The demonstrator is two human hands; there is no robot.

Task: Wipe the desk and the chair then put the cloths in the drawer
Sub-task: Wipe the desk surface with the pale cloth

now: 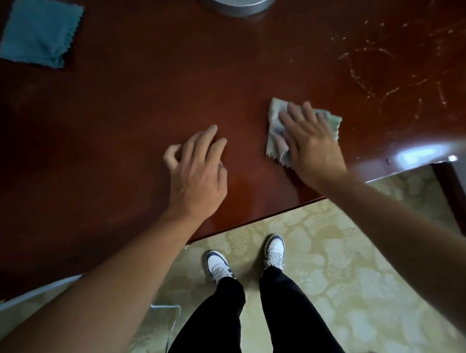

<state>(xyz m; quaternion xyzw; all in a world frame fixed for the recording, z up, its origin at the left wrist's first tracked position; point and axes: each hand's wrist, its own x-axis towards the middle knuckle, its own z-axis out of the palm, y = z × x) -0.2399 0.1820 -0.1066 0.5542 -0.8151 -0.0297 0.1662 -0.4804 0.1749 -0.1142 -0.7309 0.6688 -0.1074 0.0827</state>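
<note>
Pale cloth (277,125) crumpled, long axis near-far, pressed flat under right hand (309,142), fingers straight. Left hand (196,170) loose, grasping nothing, on red-brown desk (115,123). Blue cloth (40,31) far left. Patterned carpet (339,265) below.

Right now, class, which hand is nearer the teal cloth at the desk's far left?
Left. The left hand rests mid-desk, apart from the teal cloth; the right hand lies farther right.

One head-worn camera is looking steeply down from standing height, facing forward over the tabletop (115,123). It is sitting close above both outstretched arms, taking in the tabletop's near edge, the carpet (352,264) and the person's shoes (217,265).
</note>
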